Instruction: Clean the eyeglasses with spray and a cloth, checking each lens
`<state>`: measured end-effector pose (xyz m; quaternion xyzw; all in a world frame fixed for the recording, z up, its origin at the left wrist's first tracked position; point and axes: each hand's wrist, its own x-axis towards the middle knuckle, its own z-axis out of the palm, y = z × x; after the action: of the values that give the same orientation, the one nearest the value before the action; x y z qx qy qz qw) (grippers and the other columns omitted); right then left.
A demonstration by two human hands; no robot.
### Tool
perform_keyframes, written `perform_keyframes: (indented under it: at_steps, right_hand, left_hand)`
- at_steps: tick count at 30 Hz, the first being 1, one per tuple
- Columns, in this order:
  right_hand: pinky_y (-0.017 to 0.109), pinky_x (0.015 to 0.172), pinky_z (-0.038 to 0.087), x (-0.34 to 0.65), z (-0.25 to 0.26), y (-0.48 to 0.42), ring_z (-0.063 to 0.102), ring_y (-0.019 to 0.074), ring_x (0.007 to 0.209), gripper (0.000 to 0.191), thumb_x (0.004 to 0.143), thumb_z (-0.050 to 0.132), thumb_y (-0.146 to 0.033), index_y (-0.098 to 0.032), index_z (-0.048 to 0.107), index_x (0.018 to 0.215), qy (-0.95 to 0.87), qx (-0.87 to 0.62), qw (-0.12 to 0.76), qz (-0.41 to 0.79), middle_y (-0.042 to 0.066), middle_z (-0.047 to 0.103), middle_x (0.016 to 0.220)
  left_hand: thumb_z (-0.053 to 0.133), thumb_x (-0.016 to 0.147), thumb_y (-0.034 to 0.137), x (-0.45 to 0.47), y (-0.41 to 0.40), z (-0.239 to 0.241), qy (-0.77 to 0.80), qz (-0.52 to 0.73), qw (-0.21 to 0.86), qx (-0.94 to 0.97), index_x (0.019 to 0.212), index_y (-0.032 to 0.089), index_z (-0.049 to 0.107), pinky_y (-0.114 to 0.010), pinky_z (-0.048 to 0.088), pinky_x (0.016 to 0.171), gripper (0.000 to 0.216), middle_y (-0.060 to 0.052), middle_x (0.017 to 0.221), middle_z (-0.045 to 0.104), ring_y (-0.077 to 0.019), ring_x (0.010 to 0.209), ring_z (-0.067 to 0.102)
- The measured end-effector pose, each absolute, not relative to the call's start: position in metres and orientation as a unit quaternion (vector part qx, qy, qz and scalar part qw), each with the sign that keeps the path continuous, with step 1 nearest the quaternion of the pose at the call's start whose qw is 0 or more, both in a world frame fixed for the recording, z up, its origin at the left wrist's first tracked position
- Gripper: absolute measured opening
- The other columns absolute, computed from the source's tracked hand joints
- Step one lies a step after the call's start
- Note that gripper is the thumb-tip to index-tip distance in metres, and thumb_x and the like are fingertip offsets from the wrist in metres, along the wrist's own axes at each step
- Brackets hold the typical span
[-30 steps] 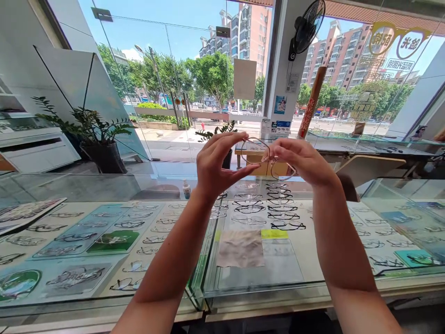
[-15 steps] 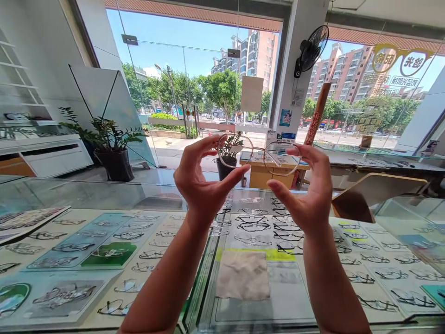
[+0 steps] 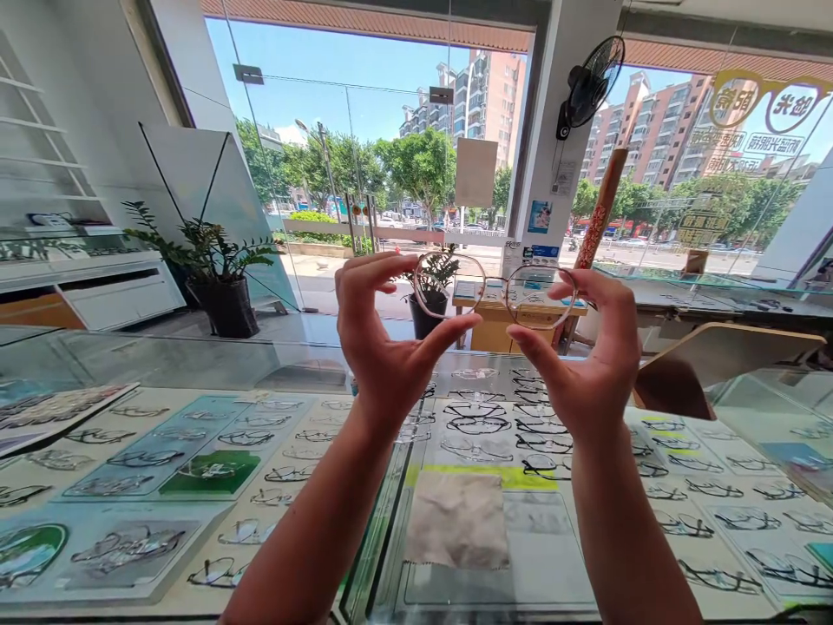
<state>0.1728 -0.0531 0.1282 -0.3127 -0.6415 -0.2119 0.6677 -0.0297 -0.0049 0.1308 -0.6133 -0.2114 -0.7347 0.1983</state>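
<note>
A pair of thin round metal-rimmed glasses (image 3: 495, 283) is held up level in front of me, lenses facing the window. My left hand (image 3: 383, 347) pinches the left rim between thumb and fingers. My right hand (image 3: 582, 356) pinches the right rim the same way. Both hands are raised above a glass display counter (image 3: 312, 365), and a grey cleaning cloth (image 3: 456, 519) lies on the glass below them.
Rows of several spectacle frames (image 3: 482, 425) lie inside the counter under the glass. A potted plant (image 3: 221, 269) stands on the floor at left, a smaller one (image 3: 433, 291) behind the glasses. A wall fan (image 3: 589, 74) hangs above right. Glass shopfront windows lie beyond.
The glasses went from tilted and held close between my hands to level and spread out. My hands moved apart, and the view rose slightly.
</note>
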Motion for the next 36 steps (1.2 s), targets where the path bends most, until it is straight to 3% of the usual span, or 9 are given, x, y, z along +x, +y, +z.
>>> perform_keyframes:
  at_steps: [8,20,25,31,36]
  right_hand:
    - [0.051,0.102,0.057,0.168,0.125,-0.048,0.069,0.0278,0.105,0.055,0.091,0.080,-0.047,-0.031,0.055,0.137,-0.613,-0.341,0.689,-0.181,0.007,0.068,0.114]
    - [0.051,0.103,0.056,0.177,0.127,-0.045,0.068,0.0289,0.112,0.050,0.092,0.078,-0.047,-0.029,0.059,0.135,-0.628,-0.365,0.666,-0.172,0.008,0.069,0.117]
    - [0.052,0.102,0.055,0.182,0.131,-0.051,0.065,0.0306,0.115,0.046,0.092,0.077,-0.047,-0.030,0.064,0.133,-0.641,-0.377,0.646,-0.171,0.009,0.066,0.125]
    - [0.051,0.100,0.055,0.180,0.133,-0.055,0.065,0.0289,0.109,0.041,0.092,0.078,-0.048,-0.029,0.066,0.128,-0.634,-0.383,0.646,-0.185,0.007,0.067,0.117]
    - [0.050,0.099,0.056,0.183,0.132,-0.052,0.067,0.0279,0.107,0.042,0.094,0.076,-0.051,-0.029,0.067,0.128,-0.640,-0.392,0.631,-0.194,0.008,0.069,0.118]
  left_hand:
    - [0.084,0.084,0.058,-0.021,-0.008,0.128,-0.270,-0.720,0.164,-0.618,0.127,0.026,0.064,-0.039,0.055,0.087,0.057,-0.006,0.116,0.071,-0.0241,0.105,0.068]
    - [0.084,0.085,0.056,-0.022,-0.012,0.131,-0.280,-0.709,0.148,-0.631,0.122,0.026,0.072,-0.039,0.058,0.087,0.049,-0.006,0.111,0.072,-0.0235,0.099,0.067]
    - [0.082,0.086,0.058,-0.024,-0.007,0.131,-0.275,-0.711,0.142,-0.631,0.124,0.028,0.072,-0.041,0.058,0.089,0.050,-0.006,0.112,0.072,-0.0239,0.099,0.066]
    - [0.083,0.086,0.056,-0.025,-0.007,0.130,-0.281,-0.705,0.154,-0.632,0.126,0.028,0.070,-0.040,0.057,0.085,0.051,-0.005,0.111,0.073,-0.0229,0.096,0.067]
    - [0.084,0.086,0.055,-0.024,-0.008,0.129,-0.282,-0.705,0.163,-0.630,0.128,0.029,0.068,-0.040,0.056,0.086,0.051,-0.006,0.114,0.071,-0.0252,0.105,0.066]
